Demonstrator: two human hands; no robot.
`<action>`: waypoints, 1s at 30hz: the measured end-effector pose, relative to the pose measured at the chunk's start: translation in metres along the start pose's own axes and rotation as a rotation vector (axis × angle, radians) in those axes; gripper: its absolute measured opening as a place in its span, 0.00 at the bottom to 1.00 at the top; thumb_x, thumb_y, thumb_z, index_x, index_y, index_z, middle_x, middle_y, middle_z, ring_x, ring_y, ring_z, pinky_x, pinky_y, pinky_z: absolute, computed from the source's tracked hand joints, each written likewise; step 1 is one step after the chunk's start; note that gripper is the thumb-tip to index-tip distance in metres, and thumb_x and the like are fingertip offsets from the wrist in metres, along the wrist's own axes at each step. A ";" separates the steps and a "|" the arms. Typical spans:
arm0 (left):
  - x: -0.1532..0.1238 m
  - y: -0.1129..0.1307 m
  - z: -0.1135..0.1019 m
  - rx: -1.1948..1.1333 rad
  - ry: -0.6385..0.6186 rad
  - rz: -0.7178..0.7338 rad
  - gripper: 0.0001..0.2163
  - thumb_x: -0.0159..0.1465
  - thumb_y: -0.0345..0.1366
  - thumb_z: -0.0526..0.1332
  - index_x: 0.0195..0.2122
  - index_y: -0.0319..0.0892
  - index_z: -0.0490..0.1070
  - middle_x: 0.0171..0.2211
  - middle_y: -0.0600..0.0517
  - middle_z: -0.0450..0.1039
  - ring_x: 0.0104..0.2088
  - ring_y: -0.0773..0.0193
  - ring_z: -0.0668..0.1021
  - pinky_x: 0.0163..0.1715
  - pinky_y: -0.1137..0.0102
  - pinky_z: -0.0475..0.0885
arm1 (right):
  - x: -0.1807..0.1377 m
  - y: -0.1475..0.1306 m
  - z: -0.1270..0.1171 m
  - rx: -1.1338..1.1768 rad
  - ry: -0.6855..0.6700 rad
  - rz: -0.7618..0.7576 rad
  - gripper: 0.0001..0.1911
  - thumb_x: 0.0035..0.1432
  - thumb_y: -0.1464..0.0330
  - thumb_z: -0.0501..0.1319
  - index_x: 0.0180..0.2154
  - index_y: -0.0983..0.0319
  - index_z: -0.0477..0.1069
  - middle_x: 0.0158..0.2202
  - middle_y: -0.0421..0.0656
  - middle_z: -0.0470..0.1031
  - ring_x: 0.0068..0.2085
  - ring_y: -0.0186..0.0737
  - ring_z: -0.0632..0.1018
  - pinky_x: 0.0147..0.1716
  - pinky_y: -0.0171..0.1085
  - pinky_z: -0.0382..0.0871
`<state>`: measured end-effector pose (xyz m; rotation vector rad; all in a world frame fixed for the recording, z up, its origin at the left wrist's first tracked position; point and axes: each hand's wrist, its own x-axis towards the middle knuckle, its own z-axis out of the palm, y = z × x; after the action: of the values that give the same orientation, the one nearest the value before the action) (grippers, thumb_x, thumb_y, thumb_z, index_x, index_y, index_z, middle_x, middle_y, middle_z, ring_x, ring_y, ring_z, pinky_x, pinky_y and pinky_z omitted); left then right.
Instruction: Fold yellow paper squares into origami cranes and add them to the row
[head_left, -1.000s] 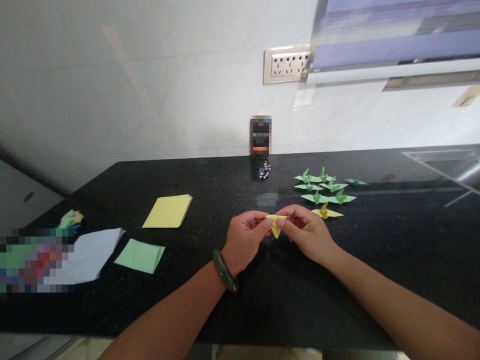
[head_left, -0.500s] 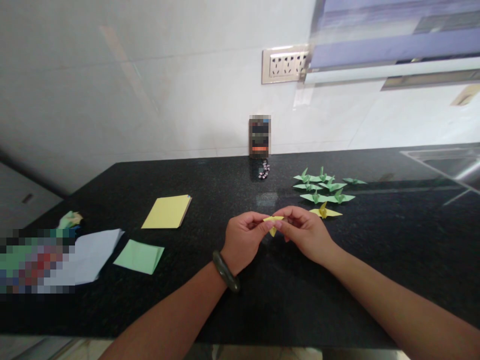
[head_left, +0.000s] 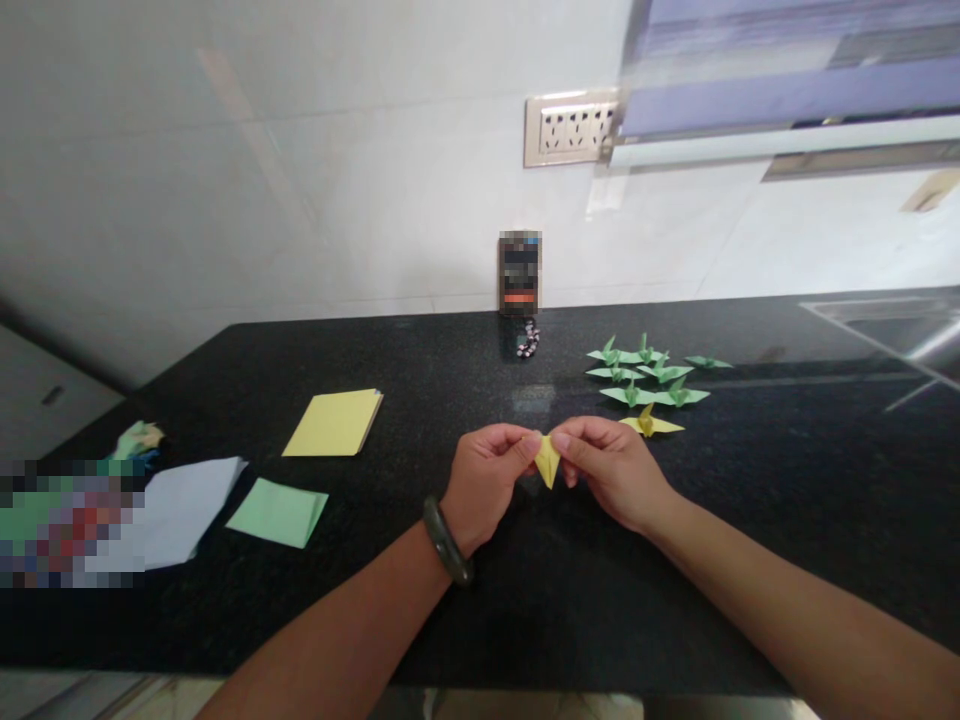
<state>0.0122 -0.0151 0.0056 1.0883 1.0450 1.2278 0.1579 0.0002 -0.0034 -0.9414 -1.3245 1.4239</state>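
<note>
1. A small, pointed, pale-yellow folded-paper piece (head_left: 548, 466) is held tip-down over the black speckled stone counter (head_left: 420, 640), between both hands.
2. Its upper corners are pinched, one by the left hand (head_left: 486, 478), the other by the right hand (head_left: 621, 475), thumbs facing the camera.
3. Probably super light, crisp along the creases, not very slippery, but easily crumpled or torn. Best gripped at the thicker upper folds, tip left unsquashed.
4. The upper corners are covered by thumbs, and the back layers can't be seen.
5. The colourful pixelated item (head_left: 52, 525) is cut off at the left edge.
</note>
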 end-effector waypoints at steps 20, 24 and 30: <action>-0.001 0.001 -0.002 0.157 -0.006 0.168 0.07 0.52 0.35 0.63 0.22 0.38 0.71 0.20 0.55 0.70 0.22 0.72 0.70 0.25 0.75 0.65 | -0.002 -0.003 -0.002 -0.164 -0.031 0.004 0.13 0.47 0.61 0.63 0.23 0.65 0.70 0.17 0.37 0.67 0.18 0.28 0.65 0.18 0.31 0.58; 0.000 -0.001 -0.001 0.123 -0.008 0.134 0.08 0.53 0.37 0.63 0.23 0.38 0.71 0.20 0.55 0.71 0.22 0.71 0.71 0.25 0.75 0.67 | -0.002 -0.005 -0.002 -0.285 -0.039 -0.033 0.12 0.49 0.61 0.61 0.24 0.65 0.70 0.18 0.38 0.67 0.19 0.29 0.65 0.19 0.31 0.58; 0.003 -0.003 -0.003 0.183 0.009 0.157 0.08 0.54 0.37 0.62 0.23 0.38 0.69 0.19 0.56 0.68 0.21 0.72 0.69 0.23 0.75 0.65 | -0.003 -0.010 -0.001 -0.529 -0.073 -0.144 0.17 0.57 0.62 0.53 0.21 0.64 0.68 0.17 0.38 0.64 0.21 0.31 0.67 0.24 0.32 0.60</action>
<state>0.0095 -0.0120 0.0023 1.3275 1.1121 1.2808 0.1613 -0.0031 0.0065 -1.1093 -1.8341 1.0192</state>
